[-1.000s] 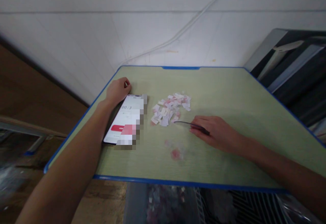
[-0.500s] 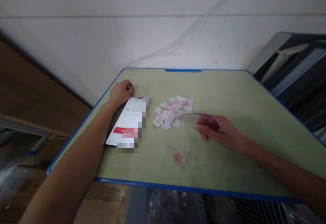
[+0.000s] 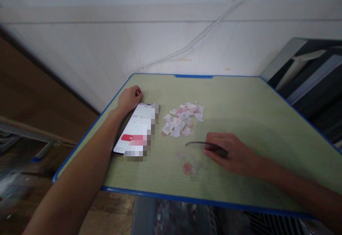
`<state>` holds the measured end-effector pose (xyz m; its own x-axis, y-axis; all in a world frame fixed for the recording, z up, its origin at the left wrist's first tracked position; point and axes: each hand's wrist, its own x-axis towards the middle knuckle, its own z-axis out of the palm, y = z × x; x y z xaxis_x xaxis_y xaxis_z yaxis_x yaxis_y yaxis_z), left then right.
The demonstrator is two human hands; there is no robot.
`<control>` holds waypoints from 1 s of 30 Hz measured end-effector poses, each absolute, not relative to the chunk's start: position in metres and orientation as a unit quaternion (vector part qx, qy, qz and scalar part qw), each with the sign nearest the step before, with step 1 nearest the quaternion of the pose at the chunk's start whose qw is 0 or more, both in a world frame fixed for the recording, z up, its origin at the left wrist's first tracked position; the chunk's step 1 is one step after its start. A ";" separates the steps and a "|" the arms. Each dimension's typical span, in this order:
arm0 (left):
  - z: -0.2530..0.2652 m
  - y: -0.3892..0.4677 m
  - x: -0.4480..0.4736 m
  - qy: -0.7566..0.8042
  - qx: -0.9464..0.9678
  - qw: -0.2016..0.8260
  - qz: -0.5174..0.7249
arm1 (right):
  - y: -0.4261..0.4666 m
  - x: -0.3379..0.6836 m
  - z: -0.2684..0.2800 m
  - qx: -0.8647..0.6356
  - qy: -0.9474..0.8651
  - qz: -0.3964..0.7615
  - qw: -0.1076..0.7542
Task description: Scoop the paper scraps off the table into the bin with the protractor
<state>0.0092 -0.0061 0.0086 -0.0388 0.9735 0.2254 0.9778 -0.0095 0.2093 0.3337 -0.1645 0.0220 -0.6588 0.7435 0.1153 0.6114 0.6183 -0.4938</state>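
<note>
My right hand is closed on a see-through protractor, which now shows edge-on, its curved tip pointing left over the table. Beyond that tip lies a pile of small white and pink paper scraps. Just below the protractor is a smaller patch of clear and pink scraps, partly blurred. My left hand rests in a loose fist near the table's left edge, with nothing visible in it. Beside that forearm a phone lies face up with a lit timer screen, its right side pixelated.
The pale green table has a blue rim. Behind it stands a white wall with a cable running across it. Dark panels with a metal frame lean at the right. A grey bin sits below the front edge.
My right hand has drawn toward me, away from the paper pile, and turned the protractor from its flat face to its edge. My left hand stays in place; the view has shifted slightly.
</note>
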 end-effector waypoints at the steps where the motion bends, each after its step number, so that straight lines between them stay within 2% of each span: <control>1: 0.009 -0.006 0.009 -0.703 -0.693 0.009 -0.156 | -0.166 0.332 0.021 -0.393 -0.885 0.197 0.154; 8: 0.005 -0.003 0.007 -0.699 -0.697 0.018 -0.160 | -0.183 0.306 0.021 -0.409 -0.878 0.207 0.138; 21: 0.004 -0.002 0.006 -0.699 -0.697 0.015 -0.160 | -0.200 0.296 0.022 -0.240 -0.917 0.299 0.108; 25: 0.004 -0.002 0.005 -0.697 -0.700 0.025 -0.151 | -0.195 0.301 0.021 -0.334 -0.866 0.344 0.144; 28: 0.005 -0.003 0.006 -0.697 -0.702 0.026 -0.145 | -0.189 0.304 0.019 -0.416 -0.841 0.305 0.163; 30: 0.006 -0.003 0.006 -0.697 -0.702 0.022 -0.142 | -0.188 0.305 0.019 -0.411 -0.857 0.270 0.153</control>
